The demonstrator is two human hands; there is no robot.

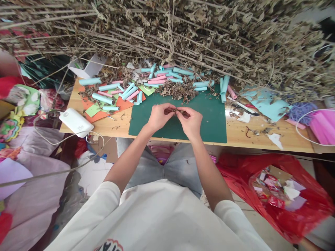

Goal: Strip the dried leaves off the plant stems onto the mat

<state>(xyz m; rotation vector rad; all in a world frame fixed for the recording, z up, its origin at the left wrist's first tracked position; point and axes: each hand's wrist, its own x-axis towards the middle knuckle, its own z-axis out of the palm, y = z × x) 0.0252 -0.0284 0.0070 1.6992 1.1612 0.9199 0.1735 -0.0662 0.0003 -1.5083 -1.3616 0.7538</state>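
My left hand [161, 115] and my right hand [190, 121] meet over a green cutting mat [209, 122], fingertips pinched together. Between them is a small bit of dried leaves [184, 113], partly hidden by the fingers. Just beyond my hands lies a pile of crumbled dried leaves [180, 90] at the mat's far edge. Behind and to the left of it are many rolled paper tubes [128, 91], blue and pink. Some of these rest on orange paper [124, 104].
Bundled dried plant stalks [167, 35] stretch across the back of the wooden table [235, 134]. A white power bank [75, 122] with a cable sits at the left edge. On the right are a pen [244, 107] and blue paper [267, 101]. A red plastic bag [314, 195] of scraps hangs below.
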